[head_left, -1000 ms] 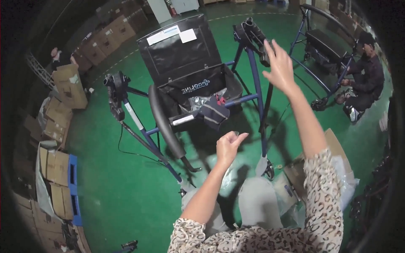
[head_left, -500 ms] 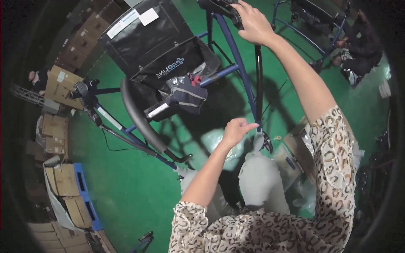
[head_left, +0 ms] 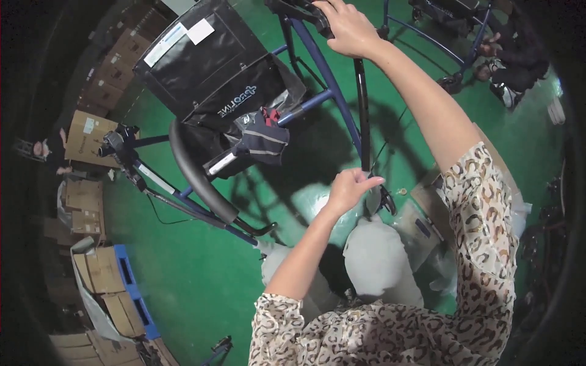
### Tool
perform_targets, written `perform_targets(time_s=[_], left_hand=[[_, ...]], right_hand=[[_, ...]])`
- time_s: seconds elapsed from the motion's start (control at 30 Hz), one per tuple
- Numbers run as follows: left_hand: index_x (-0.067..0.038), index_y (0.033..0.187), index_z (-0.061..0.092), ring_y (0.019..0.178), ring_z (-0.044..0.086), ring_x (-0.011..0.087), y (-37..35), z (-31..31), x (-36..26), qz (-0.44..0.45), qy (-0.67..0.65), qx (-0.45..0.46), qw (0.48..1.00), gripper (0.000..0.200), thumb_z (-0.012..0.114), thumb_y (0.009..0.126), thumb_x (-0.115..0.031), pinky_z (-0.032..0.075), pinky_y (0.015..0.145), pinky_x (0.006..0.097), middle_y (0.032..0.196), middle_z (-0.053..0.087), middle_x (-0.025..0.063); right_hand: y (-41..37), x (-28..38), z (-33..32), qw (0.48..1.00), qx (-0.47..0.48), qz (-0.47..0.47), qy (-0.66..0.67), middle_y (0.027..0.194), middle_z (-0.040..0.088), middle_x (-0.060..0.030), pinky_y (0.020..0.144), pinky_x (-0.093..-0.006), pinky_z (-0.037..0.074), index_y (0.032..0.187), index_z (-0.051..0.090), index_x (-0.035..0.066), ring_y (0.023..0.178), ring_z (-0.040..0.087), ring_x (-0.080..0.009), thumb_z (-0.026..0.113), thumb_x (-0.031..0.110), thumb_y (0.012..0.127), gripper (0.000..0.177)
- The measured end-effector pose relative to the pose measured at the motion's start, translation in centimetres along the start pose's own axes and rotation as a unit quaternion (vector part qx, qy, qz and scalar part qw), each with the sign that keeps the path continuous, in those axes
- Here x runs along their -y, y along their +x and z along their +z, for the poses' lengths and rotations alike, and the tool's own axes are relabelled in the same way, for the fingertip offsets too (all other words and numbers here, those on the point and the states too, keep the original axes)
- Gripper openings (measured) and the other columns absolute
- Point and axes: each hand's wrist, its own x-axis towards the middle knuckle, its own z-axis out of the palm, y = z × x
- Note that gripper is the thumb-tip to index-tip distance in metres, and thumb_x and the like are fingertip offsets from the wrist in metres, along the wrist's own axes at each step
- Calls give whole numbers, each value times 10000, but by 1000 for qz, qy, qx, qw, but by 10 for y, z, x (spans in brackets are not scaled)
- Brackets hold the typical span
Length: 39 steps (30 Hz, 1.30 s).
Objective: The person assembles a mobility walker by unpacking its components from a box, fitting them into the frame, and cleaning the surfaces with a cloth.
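A blue-framed rollator [head_left: 321,61] with a black bag [head_left: 213,67] marked PROLINE stands in front of me. My right hand [head_left: 351,27] is closed over its black handle [head_left: 305,12] at the top, fingers reaching over the far side. Lower down, my left hand [head_left: 353,190] has curled fingers and its thumb stretched to the right, at the lower end of a black tube [head_left: 363,116]. Whatever those fingers hold is hidden. A dark blue bundle with grey stripes [head_left: 265,141] and a red piece lies on the frame, below the bag. The padded backrest bar [head_left: 198,177] curves at the left.
Cardboard boxes [head_left: 91,137] line the left side, some beside a blue pallet [head_left: 129,274]. Another rollator [head_left: 427,39] stands at the upper right, near a crouching person [head_left: 519,67]. A second person [head_left: 55,149] is at the far left. Cardboard and plastic lie by my right knee.
My left hand has shifted slightly right relative to the frame, and its thumb now extends past the black tube. My right hand stays on the handle. The whole view has shifted a little.
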Motion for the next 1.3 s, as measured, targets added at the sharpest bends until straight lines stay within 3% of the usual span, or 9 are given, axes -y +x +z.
perform_targets(time_s=[0.3, 0.63, 0.8, 1.3], left_hand=[[-101, 591, 491, 525, 381, 74, -8, 20, -19, -94, -248, -51, 963, 438, 750, 827, -364, 341, 483, 234, 572, 451, -31], [-122, 589, 485, 511, 339, 58, -8, 21, -7, -39, -159, -41, 986, 436, 725, 844, -381, 292, 466, 225, 572, 428, -44], [-128, 605, 483, 496, 330, 54, -10, 21, -13, -74, -201, -30, 976, 426, 721, 849, -384, 279, 451, 221, 569, 420, -44], [-122, 730, 501, 490, 346, 55, -9, 12, -32, -120, -257, -29, 958, 334, 711, 868, -344, 269, 451, 201, 592, 447, -33]], right_hand=[[1, -1, 6, 999, -14, 19, -34, 1553, 222, -195, 1117, -475, 328, 1452, 307, 100, 1374, 314, -407, 544, 15, 784, 714], [-8, 14, -8, 999, 6, 35, -8, 1559, 202, -194, 1112, -485, 343, 1450, 307, 103, 1373, 310, -411, 562, 0, 771, 733], [-9, 17, -13, 998, 25, 44, 45, 1560, 196, -197, 1117, -491, 340, 1449, 303, 98, 1371, 310, -420, 566, 5, 771, 733], [-10, 15, -5, 999, -10, 35, 16, 1555, 198, -197, 1078, -482, 392, 1455, 291, 99, 1356, 328, -427, 574, 7, 769, 747]])
